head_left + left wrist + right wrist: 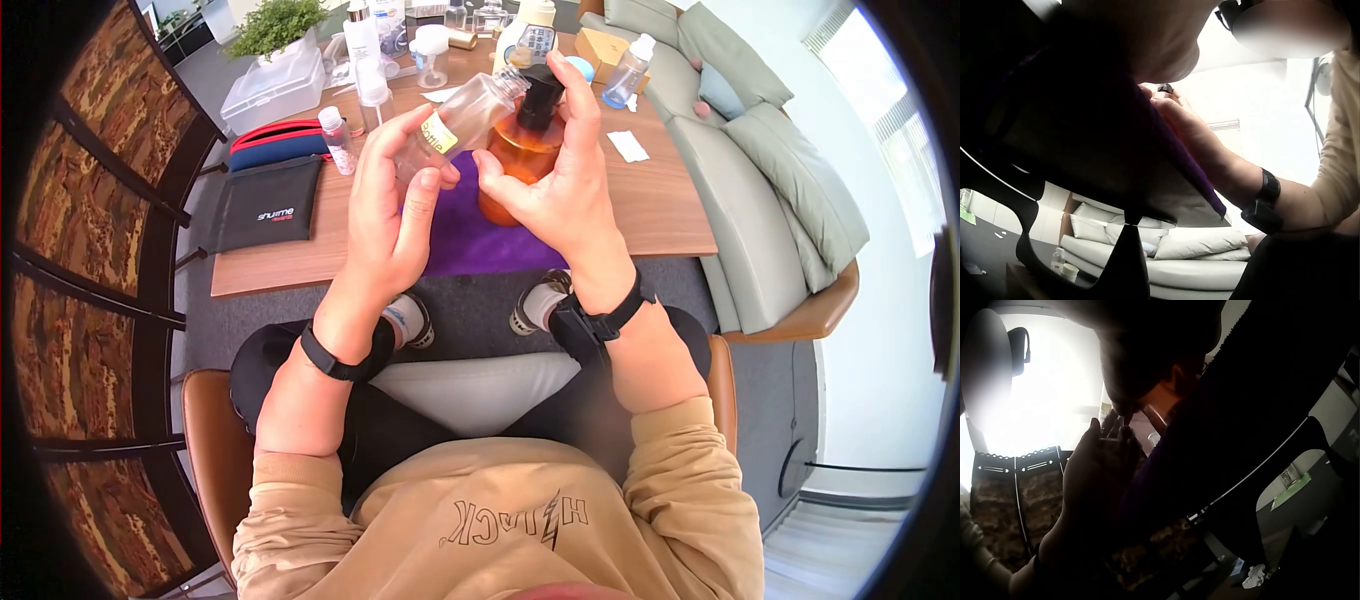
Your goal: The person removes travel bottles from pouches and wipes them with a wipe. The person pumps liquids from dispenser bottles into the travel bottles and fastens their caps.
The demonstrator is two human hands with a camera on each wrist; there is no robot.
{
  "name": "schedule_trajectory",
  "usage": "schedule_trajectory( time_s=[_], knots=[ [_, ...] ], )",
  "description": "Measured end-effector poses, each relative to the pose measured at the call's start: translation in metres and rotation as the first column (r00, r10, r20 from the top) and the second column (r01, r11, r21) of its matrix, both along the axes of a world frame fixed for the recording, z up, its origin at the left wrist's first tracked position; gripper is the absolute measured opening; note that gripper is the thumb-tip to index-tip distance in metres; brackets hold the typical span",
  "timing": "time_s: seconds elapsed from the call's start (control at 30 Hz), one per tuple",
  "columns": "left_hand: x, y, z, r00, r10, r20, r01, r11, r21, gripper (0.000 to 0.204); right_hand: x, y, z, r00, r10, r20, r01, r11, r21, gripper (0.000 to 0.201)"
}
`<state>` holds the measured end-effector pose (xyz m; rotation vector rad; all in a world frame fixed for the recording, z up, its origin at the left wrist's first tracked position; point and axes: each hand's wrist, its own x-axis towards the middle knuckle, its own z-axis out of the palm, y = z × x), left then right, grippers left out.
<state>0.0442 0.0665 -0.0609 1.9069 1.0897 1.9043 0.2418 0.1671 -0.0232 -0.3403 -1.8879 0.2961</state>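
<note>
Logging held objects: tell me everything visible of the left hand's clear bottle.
The clear bottle looks like see-through plastic or glass, with a yellow label and an uncapped neck. The left hand grips it tilted above the table, neck toward the black pump of the amber bottle; contact there is unclear.
</note>
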Motion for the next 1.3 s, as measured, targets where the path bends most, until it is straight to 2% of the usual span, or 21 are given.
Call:
schedule_trajectory(
  time_s=[0.07,0.17,0.27,0.4,0.5,0.7,0.87,1.2,1.3],
  knots=[
    [-0.0034,-0.0004,0.0007,0.992,0.044,-0.117,-0.042,0.999,0.016,0.054,0.0002,-0.0007,0.0002,1.000,0.025,-0.007,-0.025,1.000,0.006,0.112],
    [0.0015,-0.0042,0.0035,0.984,0.090,-0.152,-0.095,0.995,-0.023,0.057,-0.0010,0.0023,-0.0030,0.998,0.027,-0.053,-0.029,0.999,-0.021,0.111],
    [0.0015,-0.0047,0.0033,0.988,0.080,-0.135,-0.088,0.994,-0.057,0.060,-0.0019,0.0011,-0.0041,0.997,0.040,-0.062,-0.044,0.997,-0.066,0.110],
    [0.0010,-0.0032,0.0021,0.987,0.081,-0.139,-0.088,0.995,-0.047,0.060,-0.0022,-0.0009,-0.0006,0.997,0.041,-0.069,-0.044,0.999,-0.032,0.109],
    [0.0012,-0.0032,0.0022,0.987,0.078,-0.142,-0.085,0.995,-0.042,0.060,-0.0004,-0.0047,0.0020,1.000,0.026,-0.005,-0.027,0.999,-0.039,0.110],
    [0.0013,-0.0046,0.0024,0.982,0.097,-0.162,-0.106,0.993,-0.048,0.059,-0.0035,0.0014,-0.0039,0.997,0.013,-0.078,-0.014,1.000,-0.013,0.108],
    [0.0010,-0.0042,0.0021,0.980,0.106,-0.171,-0.114,0.993,-0.039,0.059,-0.0006,-0.0005,-0.0029,0.999,0.037,-0.015,-0.038,0.999,-0.037,0.109],
    [0.0011,-0.0048,0.0027,0.980,0.101,-0.172,-0.111,0.993,-0.047,0.059,-0.0009,-0.0030,-0.0006,1.000,-0.004,-0.005,0.004,0.999,-0.032,0.109],
    [0.0015,-0.0042,0.0014,0.983,0.091,-0.157,-0.099,0.994,-0.043,0.059,-0.0031,0.0013,-0.0042,0.997,0.009,-0.072,-0.012,0.999,-0.033,0.104]
  ],
)
